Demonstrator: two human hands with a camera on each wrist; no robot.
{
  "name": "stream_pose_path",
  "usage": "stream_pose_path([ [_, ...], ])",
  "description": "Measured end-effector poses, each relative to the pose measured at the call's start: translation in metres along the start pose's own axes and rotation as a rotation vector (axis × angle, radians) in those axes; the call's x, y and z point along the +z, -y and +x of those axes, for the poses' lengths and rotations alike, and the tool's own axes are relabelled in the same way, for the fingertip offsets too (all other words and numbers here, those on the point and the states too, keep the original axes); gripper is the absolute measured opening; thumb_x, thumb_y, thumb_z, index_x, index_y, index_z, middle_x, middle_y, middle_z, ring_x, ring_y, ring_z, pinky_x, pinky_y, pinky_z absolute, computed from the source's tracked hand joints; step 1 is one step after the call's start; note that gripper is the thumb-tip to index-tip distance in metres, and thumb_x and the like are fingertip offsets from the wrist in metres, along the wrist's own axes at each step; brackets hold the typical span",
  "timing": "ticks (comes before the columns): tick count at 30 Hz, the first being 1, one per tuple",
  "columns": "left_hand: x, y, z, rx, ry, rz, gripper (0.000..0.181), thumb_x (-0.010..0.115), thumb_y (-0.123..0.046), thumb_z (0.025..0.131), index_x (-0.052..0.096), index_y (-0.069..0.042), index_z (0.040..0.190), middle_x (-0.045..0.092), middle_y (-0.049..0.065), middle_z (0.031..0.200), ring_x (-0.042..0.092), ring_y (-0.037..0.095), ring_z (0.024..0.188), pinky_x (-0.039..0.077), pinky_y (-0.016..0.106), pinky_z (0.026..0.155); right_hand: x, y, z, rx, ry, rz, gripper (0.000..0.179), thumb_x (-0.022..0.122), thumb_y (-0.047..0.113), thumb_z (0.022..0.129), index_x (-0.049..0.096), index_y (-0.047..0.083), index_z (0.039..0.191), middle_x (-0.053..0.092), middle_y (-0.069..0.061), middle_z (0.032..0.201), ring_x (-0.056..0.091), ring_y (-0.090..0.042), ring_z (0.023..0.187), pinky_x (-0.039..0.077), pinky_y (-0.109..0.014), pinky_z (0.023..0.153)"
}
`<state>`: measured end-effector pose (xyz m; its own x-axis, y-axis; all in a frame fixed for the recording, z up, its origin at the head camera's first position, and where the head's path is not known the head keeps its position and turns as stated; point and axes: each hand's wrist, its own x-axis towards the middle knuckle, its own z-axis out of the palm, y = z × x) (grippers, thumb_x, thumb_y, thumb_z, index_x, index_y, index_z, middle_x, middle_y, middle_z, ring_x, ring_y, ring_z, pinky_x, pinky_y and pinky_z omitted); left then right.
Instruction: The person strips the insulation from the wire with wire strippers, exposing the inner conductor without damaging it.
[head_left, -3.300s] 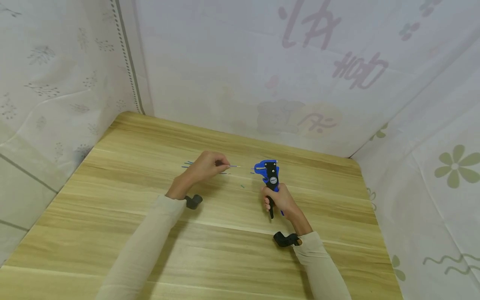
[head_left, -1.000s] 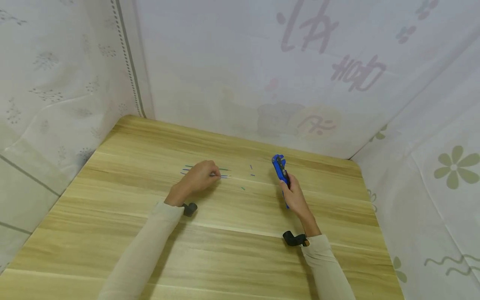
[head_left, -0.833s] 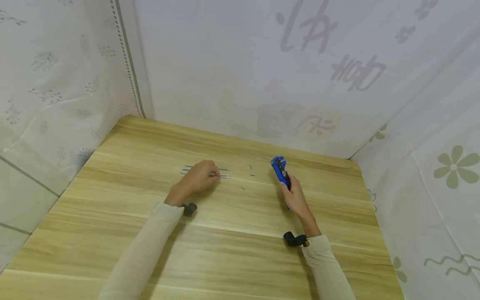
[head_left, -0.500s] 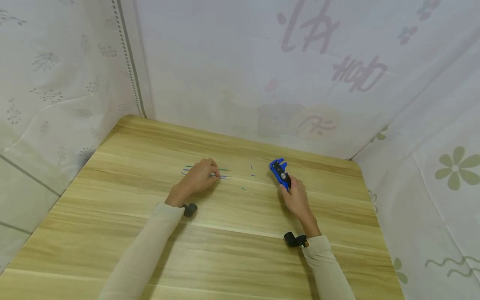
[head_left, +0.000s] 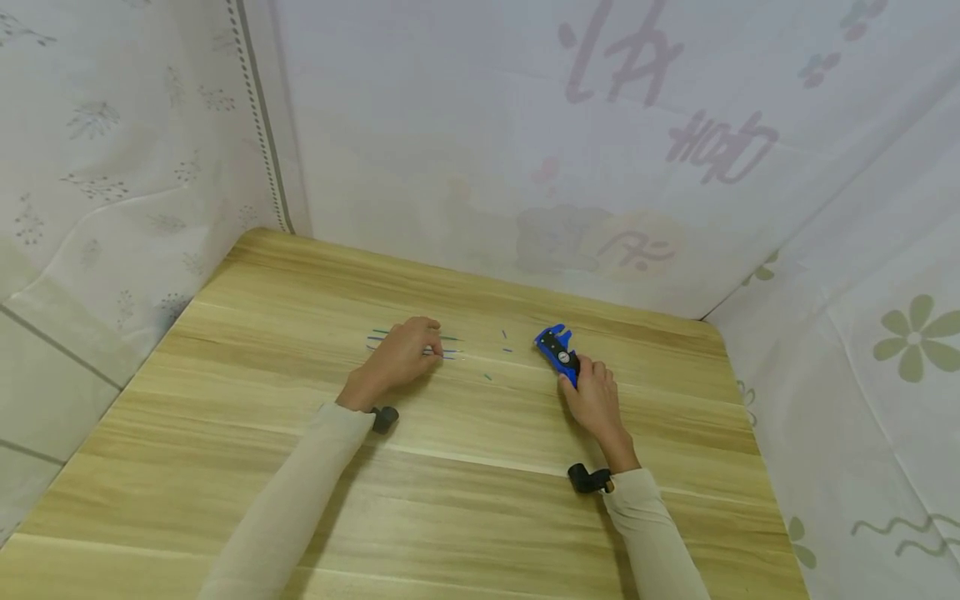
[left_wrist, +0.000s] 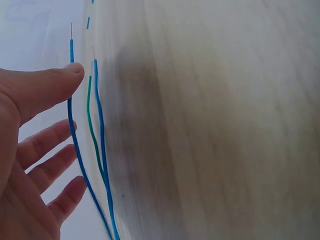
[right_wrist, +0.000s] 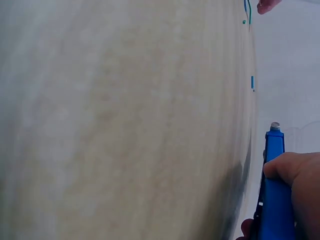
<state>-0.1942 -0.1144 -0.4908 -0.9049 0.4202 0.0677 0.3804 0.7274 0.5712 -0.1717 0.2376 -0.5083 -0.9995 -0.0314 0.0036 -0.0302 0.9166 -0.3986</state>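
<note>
In the head view my left hand [head_left: 405, 350] is low over a row of thin wires left of centre. Its thumb lies across a blue wire [left_wrist: 85, 170] with a bare metal end in the left wrist view; the index finger is hidden, and the other fingers are spread. Close beside it run another blue wire [left_wrist: 101, 120] and a green wire [left_wrist: 91, 110], also with bare tips. My right hand [head_left: 596, 400] grips a blue and black wire stripper [head_left: 558, 350] by its handles, its head pointing up and left.
Small blue offcuts [head_left: 507, 350] and a green offcut [head_left: 487, 377] lie on the wooden table [head_left: 480, 500] between the hands. Printed curtains [head_left: 420, 133] enclose the table's back and sides.
Since the oldest frame, my left hand has drawn a wire back leftward to the row. The wire stripper has moved right, away from it, and its head has lately tipped left.
</note>
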Motion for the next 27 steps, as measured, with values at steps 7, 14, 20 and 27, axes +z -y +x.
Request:
stream_pose_path([
  [7, 0.001, -0.0019, -0.0017, -0.034, 0.041, 0.016, 0.006, 0.07, -0.013, 0.092, 0.076, -0.012, 0.091, 0.047, 0.02, 0.148, 0.032, 0.042, 0.144, 0.025, 0.065, 0.113, 0.0001, 0.0003, -0.0003, 0.018, 0.034, -0.023, 0.06, 0.056, 0.035, 0.1, 0.041, 0.0, 0.145, 0.05, -0.027, 0.125, 0.046, -0.042, 0.113, 0.038, -0.052, 0.091],
  [14, 0.0038, 0.0017, -0.0014, -0.037, 0.048, 0.021, 0.006, 0.07, -0.013, 0.092, 0.075, -0.01, 0.091, 0.051, 0.021, 0.144, 0.043, 0.043, 0.136, 0.035, 0.06, 0.109, -0.0006, 0.0037, 0.0016, 0.013, 0.054, -0.07, 0.06, 0.058, 0.035, 0.1, 0.042, -0.001, 0.144, 0.049, -0.029, 0.126, 0.046, -0.045, 0.115, 0.04, -0.055, 0.089],
  [20, 0.005, 0.0066, 0.0003, -0.044, 0.054, -0.019, 0.008, 0.069, -0.011, 0.093, 0.075, -0.007, 0.093, 0.051, 0.021, 0.144, 0.049, 0.044, 0.131, 0.04, 0.056, 0.108, -0.0006, 0.0061, 0.0016, 0.023, 0.073, -0.082, 0.06, 0.058, 0.034, 0.099, 0.042, -0.003, 0.143, 0.047, -0.03, 0.129, 0.043, -0.047, 0.117, 0.04, -0.06, 0.091],
  [27, 0.0039, 0.0061, 0.0023, -0.051, 0.108, -0.034, 0.008, 0.067, -0.011, 0.094, 0.074, -0.009, 0.093, 0.046, 0.021, 0.148, 0.047, 0.047, 0.131, 0.041, 0.056, 0.107, -0.0001, 0.0054, -0.0012, 0.031, 0.092, -0.108, 0.058, 0.056, 0.035, 0.1, 0.043, -0.003, 0.142, 0.046, -0.03, 0.128, 0.043, -0.048, 0.114, 0.041, -0.06, 0.09],
])
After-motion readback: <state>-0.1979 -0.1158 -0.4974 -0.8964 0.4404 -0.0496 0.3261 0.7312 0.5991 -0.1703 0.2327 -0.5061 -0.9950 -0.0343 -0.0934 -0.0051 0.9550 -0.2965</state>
